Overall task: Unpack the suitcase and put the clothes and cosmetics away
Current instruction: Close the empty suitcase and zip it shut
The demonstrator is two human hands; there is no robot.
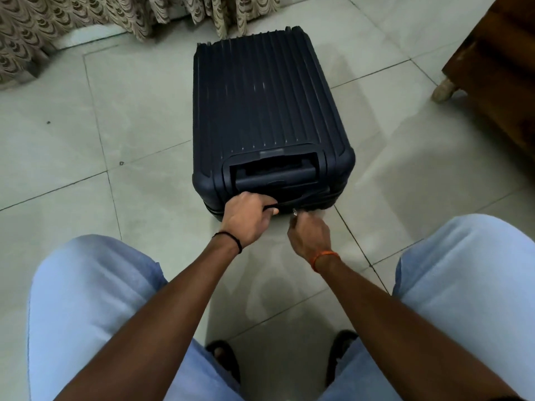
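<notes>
A dark navy ribbed hard-shell suitcase (266, 111) lies flat and closed on the tiled floor, its handle end toward me. My left hand (246, 218) grips the carry handle (301, 198) on the near end. Just to its right, my right hand (311, 234) pinches the silver zipper pull (294, 213) at the suitcase's seam. No clothes or cosmetics are visible; the inside of the case is hidden.
Patterned beige curtains (58, 30) hang along the far wall. A brown wooden piece of furniture (492, 68) with a pale foot stands at the right. My knees in light blue trousers frame the bottom of the view, with dark sandals between them.
</notes>
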